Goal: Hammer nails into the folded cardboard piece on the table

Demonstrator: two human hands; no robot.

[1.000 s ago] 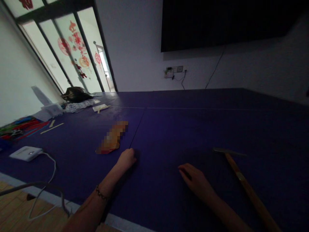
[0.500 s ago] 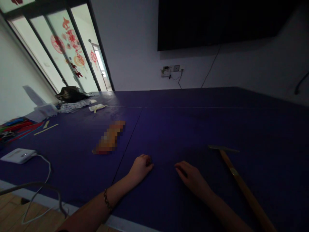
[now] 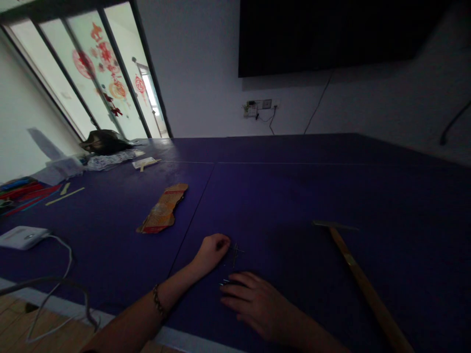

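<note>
My left hand [image 3: 212, 252] rests on the purple tabletop with its fingers curled in; whatever they may hold is hidden. Just right of its fingertips lie several thin metal nails [image 3: 235, 252], some crossing each other. My right hand [image 3: 253, 301] is palm down and nearer to me, fingers stretched out and apart. A few more small shiny nails [image 3: 224, 282] lie at its fingertips; I cannot tell whether it touches them. To the right of both hands is a hammer [image 3: 360, 274] with a long wooden handle and a narrow metal head, untouched.
A torn piece of brown cardboard [image 3: 164, 208] lies left of my hands. Farther left are a white device [image 3: 24, 237] with a cable, wooden strips [image 3: 65, 196] and red and blue sticks [image 3: 35, 196]. A dark bag [image 3: 105, 142] sits at the back. A black screen [image 3: 331, 37] hangs on the wall.
My right hand has moved left and toward me, and its fingers have spread. Nails now show on the table beside my left hand, which has shifted slightly left in view.
</note>
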